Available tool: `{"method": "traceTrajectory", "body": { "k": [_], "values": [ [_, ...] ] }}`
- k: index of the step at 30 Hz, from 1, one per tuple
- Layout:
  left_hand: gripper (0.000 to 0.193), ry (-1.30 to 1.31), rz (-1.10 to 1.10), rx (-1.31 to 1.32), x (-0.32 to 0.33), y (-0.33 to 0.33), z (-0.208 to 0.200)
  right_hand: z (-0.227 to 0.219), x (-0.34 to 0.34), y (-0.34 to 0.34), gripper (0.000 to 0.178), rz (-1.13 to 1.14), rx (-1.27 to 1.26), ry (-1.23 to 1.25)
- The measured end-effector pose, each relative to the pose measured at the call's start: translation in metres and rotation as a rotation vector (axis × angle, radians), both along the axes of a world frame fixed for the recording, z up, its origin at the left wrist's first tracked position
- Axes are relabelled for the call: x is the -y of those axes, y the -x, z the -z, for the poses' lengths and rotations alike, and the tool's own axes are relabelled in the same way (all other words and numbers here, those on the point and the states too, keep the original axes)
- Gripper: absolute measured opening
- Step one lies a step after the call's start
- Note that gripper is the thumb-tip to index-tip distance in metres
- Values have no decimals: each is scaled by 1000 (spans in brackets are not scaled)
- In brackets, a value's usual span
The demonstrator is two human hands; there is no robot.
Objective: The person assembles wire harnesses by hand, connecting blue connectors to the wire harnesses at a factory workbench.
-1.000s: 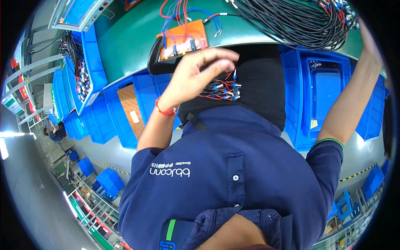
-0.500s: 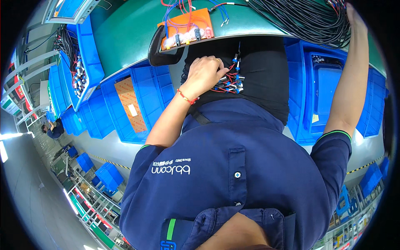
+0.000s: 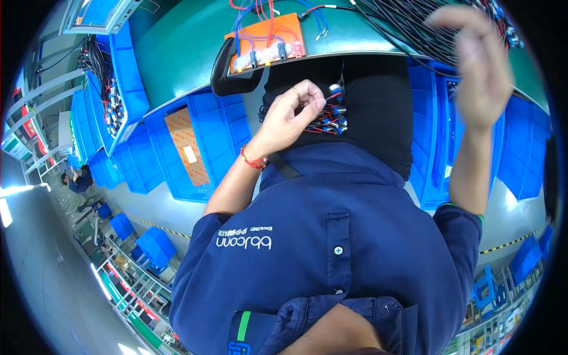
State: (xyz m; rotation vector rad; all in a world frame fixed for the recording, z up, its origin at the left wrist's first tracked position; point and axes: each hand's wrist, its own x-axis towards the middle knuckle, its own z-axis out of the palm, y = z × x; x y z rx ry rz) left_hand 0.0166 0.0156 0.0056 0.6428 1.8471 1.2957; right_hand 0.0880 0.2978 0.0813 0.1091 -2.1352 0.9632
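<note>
My left hand (image 3: pixel 293 115) is over my lap, fingers curled and thumb tip against the forefinger. Whatever lies inside its grasp is hidden. Right beside it, on my dark trousers, rests a bunch of red and black wires ending in metal connectors with blue rings (image 3: pixel 336 121). One more such connector (image 3: pixel 336 90) points up above the bunch. My right hand (image 3: pixel 482 77) is raised at the upper right, in front of the bench edge, and smeared by motion, so its fingers are unclear. Behind it a large coil of black cables (image 3: pixel 396 23) lies on the green bench.
An orange board (image 3: pixel 269 35) with red and blue wires and white blobs sits at the bench edge, beside a black clamp-like part (image 3: pixel 223 68). Blue bins (image 3: pixel 195 148) stand below the bench on both sides. A cable-filled blue bin (image 3: pixel 127 77) is at left. A person (image 3: pixel 77 178) appears far left.
My right hand has left the far right end of the cable coil and swung inward, toward me. My left hand has turned, bringing thumb and forefinger together near the connectors.
</note>
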Motion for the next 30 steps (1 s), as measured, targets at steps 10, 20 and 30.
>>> {"method": "traceTrajectory", "body": {
  "k": [10,20,30],
  "values": [
    [17,-180,125,-64,-8,1,-34,40,40,-73,19,-361,494,990],
    [16,-2,26,-262,12,3,-2,52,-92,-143,20,-83,-395,1554],
    [16,-255,22,339,21,0,-18,84,-156,-186,55,-295,-381,1650]
  ]
}}
